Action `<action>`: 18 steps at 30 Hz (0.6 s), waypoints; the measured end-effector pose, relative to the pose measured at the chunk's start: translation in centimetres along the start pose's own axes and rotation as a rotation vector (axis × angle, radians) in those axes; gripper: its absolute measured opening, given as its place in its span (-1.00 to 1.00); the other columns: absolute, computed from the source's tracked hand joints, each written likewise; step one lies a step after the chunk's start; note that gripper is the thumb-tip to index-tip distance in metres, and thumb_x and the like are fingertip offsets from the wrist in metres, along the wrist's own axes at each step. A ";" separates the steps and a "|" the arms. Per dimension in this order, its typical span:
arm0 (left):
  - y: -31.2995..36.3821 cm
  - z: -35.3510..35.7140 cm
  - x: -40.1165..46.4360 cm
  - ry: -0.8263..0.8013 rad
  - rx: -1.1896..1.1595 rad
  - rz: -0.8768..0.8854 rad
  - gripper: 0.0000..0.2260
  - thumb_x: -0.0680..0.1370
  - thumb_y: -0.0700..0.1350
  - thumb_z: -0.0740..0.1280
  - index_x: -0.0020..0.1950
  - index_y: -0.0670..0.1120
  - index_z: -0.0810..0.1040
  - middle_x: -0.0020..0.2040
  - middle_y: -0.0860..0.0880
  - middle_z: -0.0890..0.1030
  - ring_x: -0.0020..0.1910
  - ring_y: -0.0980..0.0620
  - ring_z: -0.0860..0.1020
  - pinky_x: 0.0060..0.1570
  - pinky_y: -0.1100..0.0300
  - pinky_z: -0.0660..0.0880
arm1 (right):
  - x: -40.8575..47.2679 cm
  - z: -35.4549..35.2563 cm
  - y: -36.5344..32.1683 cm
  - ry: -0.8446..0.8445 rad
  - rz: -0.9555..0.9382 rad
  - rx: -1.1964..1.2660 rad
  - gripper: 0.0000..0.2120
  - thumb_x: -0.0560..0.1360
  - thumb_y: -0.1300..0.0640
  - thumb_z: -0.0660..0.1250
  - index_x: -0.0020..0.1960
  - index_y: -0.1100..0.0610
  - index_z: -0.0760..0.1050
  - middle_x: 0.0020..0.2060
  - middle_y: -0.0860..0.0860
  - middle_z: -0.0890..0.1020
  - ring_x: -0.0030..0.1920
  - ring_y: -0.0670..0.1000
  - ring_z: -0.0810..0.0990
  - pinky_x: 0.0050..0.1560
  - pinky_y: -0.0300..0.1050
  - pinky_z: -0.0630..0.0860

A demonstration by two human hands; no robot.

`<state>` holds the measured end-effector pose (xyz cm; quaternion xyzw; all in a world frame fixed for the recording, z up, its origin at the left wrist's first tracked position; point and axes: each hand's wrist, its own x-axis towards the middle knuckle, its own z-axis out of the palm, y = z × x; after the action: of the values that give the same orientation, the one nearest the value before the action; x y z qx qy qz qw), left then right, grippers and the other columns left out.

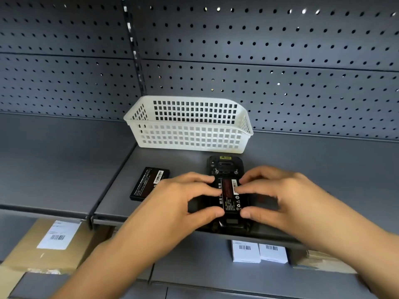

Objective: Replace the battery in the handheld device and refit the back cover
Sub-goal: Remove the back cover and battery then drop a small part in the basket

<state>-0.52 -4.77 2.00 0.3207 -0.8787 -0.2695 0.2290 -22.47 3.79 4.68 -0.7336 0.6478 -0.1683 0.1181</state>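
— Grey metal everywhere: a grey shelf [302,165] with a perforated back panel [280,50] behind it. What lies on it?

— Near the front edge, a black handheld device [225,167] lies face down with its back open. A battery [230,196] sits in the open bay, label up, with white and red printing showing.

— And the hands?

— Both are on it. The left hand [183,197] comes in from the left, fingers spread flat and lightly curled, fingertips on the battery's left edge and the thumb near its lower corner. The right hand [278,197] mirrors it from the right, fingertips on the label, thumb low on the battery. Neither hand is closed around anything; they press down rather than grip.

— Anything else on the shelf?

— A second battery [146,184] lies flat just left of the device, partly behind the left hand's knuckles. Behind both, against the back panel, stands a white plastic basket [190,134] with a grid of square holes.

— Below the shelf?

— A cardboard box [43,251] with a barcode label at the lower left, and two small white boxes [259,253] with barcodes under the shelf edge.
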 end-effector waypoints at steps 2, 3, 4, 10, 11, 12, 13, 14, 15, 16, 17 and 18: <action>-0.2 -0.3 0.3 -0.031 0.068 0.019 -0.69 0.43 0.22 0.42 0.16 0.25 0.63 0.27 0.31 0.55 0.03 0.32 0.60 0.07 0.43 0.46 | 0.1 -0.2 -0.2 0.005 -0.081 -0.151 -0.61 0.41 -0.25 0.25 0.17 -0.16 0.57 0.15 -0.24 0.56 -0.08 -0.10 0.67 -0.07 -0.04 0.63; -0.3 -0.3 0.4 -0.042 0.101 0.038 -0.68 0.44 0.23 0.40 0.17 0.24 0.63 0.28 0.28 0.56 0.03 0.28 0.63 0.11 0.36 0.49 | 0.0 -0.3 -0.4 0.029 -0.130 -0.228 -0.63 0.43 -0.23 0.21 0.14 -0.13 0.58 0.13 -0.20 0.59 -0.15 -0.08 0.68 -0.19 -0.04 0.66; -0.4 -0.2 0.4 -0.047 0.131 0.060 -0.67 0.45 0.24 0.38 0.19 0.22 0.62 0.28 0.23 0.58 0.05 0.26 0.63 0.14 0.30 0.51 | -0.1 -0.3 -0.5 0.047 -0.168 -0.290 -0.65 0.45 -0.21 0.19 0.12 -0.11 0.58 0.10 -0.19 0.61 -0.23 -0.07 0.69 -0.30 -0.05 0.66; -0.1 0.9 -0.5 0.005 0.234 0.156 -0.62 0.54 0.14 0.21 0.21 0.00 0.65 0.22 -0.05 0.67 0.08 0.03 0.69 -0.07 0.04 0.67 | -0.6 0.4 -0.3 0.174 -0.290 -0.401 -0.75 0.46 -0.06 0.31 0.06 0.00 0.63 0.01 -0.12 0.69 -0.35 0.00 0.67 -0.53 -0.09 0.58; -0.1 1.1 -0.6 0.014 0.232 0.161 -0.61 0.55 0.13 0.20 0.21 -0.02 0.65 0.22 -0.06 0.67 0.08 0.01 0.70 -0.08 0.03 0.67 | -0.7 0.6 -0.2 0.201 -0.299 -0.403 -0.75 0.45 -0.04 0.32 0.05 0.02 0.64 0.01 -0.11 0.70 -0.35 0.00 0.67 -0.54 -0.09 0.57; -0.1 1.2 -0.6 0.026 0.225 0.166 -0.62 0.56 0.12 0.20 0.22 -0.03 0.65 0.22 -0.07 0.67 0.08 0.00 0.70 -0.08 0.03 0.67 | -0.7 0.7 -0.1 0.226 -0.297 -0.399 -0.75 0.45 -0.03 0.33 0.05 0.03 0.65 0.01 -0.11 0.70 -0.35 0.01 0.68 -0.54 -0.10 0.57; -0.2 1.3 -0.7 0.039 0.214 0.170 -0.62 0.56 0.12 0.20 0.23 -0.03 0.65 0.23 -0.06 0.67 0.10 0.01 0.69 -0.06 0.04 0.67 | -0.8 0.9 0.0 0.247 -0.290 -0.392 -0.74 0.45 -0.03 0.32 0.06 0.03 0.65 0.01 -0.10 0.71 -0.34 0.01 0.69 -0.53 -0.11 0.57; -0.3 1.3 -0.8 0.053 0.193 0.170 -0.62 0.56 0.12 0.21 0.24 -0.02 0.64 0.24 -0.05 0.66 0.13 0.05 0.67 -0.02 0.06 0.66 | -0.8 1.1 0.1 0.268 -0.280 -0.384 -0.74 0.46 -0.03 0.32 0.06 0.03 0.66 0.03 -0.10 0.71 -0.34 0.01 0.70 -0.53 -0.11 0.58; -0.5 1.3 -0.9 0.065 0.156 0.166 -0.62 0.56 0.14 0.22 0.26 0.01 0.63 0.26 -0.02 0.65 0.19 0.11 0.64 0.04 0.11 0.63 | -0.9 1.3 0.2 0.289 -0.267 -0.373 -0.73 0.47 -0.04 0.31 0.07 0.03 0.66 0.05 -0.10 0.71 -0.33 0.01 0.70 -0.53 -0.10 0.59; -0.7 1.4 -1.1 0.079 0.108 0.159 -0.62 0.56 0.16 0.24 0.28 0.04 0.61 0.28 0.01 0.63 0.24 0.19 0.59 0.13 0.16 0.58 | -1.0 1.5 0.3 0.310 -0.251 -0.356 -0.72 0.47 -0.05 0.31 0.08 0.03 0.66 0.06 -0.09 0.71 -0.31 0.01 0.71 -0.52 -0.08 0.60; -0.9 1.5 -1.2 0.093 0.061 0.151 -0.61 0.55 0.17 0.25 0.31 0.08 0.59 0.30 0.04 0.61 0.29 0.26 0.53 0.19 0.21 0.53 | -1.1 1.8 0.4 0.329 -0.232 -0.335 -0.71 0.48 -0.06 0.30 0.10 0.03 0.66 0.08 -0.09 0.70 -0.28 0.01 0.73 -0.49 -0.07 0.61; -1.1 1.6 -1.2 0.110 0.026 0.145 -0.62 0.55 0.17 0.26 0.32 0.11 0.57 0.32 0.06 0.60 0.31 0.29 0.49 0.23 0.25 0.50 | -1.2 2.1 0.5 0.347 -0.209 -0.309 -0.70 0.49 -0.07 0.30 0.11 0.03 0.65 0.09 -0.08 0.70 -0.22 -0.01 0.73 -0.43 -0.06 0.63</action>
<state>-0.09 -4.11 -0.17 0.2738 -0.8890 -0.2227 0.2918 -22.26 4.86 2.48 -0.7662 0.5968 -0.2020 -0.1262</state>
